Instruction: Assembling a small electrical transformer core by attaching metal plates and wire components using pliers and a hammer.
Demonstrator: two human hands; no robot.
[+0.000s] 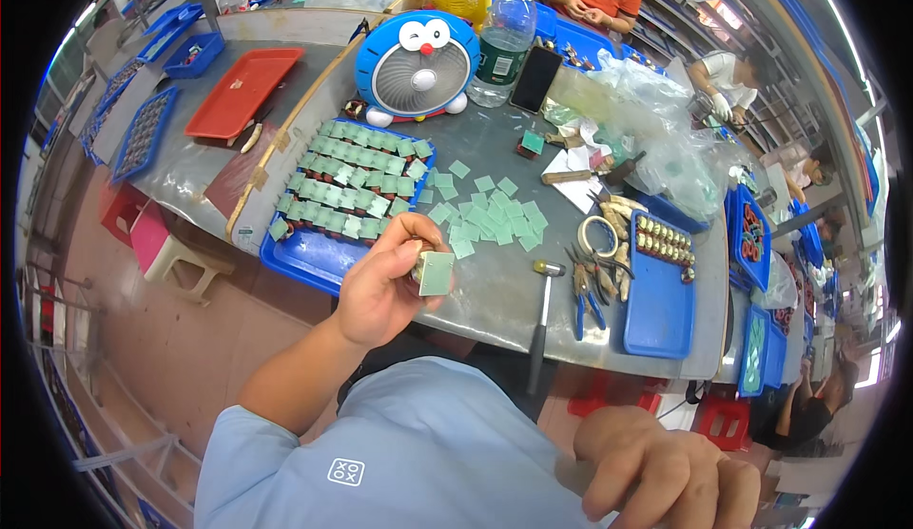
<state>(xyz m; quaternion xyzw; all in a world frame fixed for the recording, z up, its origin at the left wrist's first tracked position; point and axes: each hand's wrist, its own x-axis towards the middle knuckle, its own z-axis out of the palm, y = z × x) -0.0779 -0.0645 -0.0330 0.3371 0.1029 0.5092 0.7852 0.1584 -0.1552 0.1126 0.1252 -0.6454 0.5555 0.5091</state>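
In front of my chest, my left hand (380, 287) is closed round a small part with a pale green square plate (437, 273) on its face. The rest of the part is mostly hidden by my fingers. Lower right, close to my body, my right hand (666, 472) hangs with loosely bent fingers somewhat apart; nothing shows in it. Beyond my left hand, rows of similar green-topped parts (347, 182) fill most of a blue tray (309, 258). Loose green square plates (490, 215) lie scattered on the metal table (495, 291) beside it.
A hammer (542, 310), pliers (585, 301) and a tape roll (597, 236) lie right of the plates. Another blue tray (658, 315) holds small parts at its far end. A blue fan (418, 63), bottle (501, 54), phone (535, 79) and plastic bags (656, 120) stand farther back. People sit beyond.
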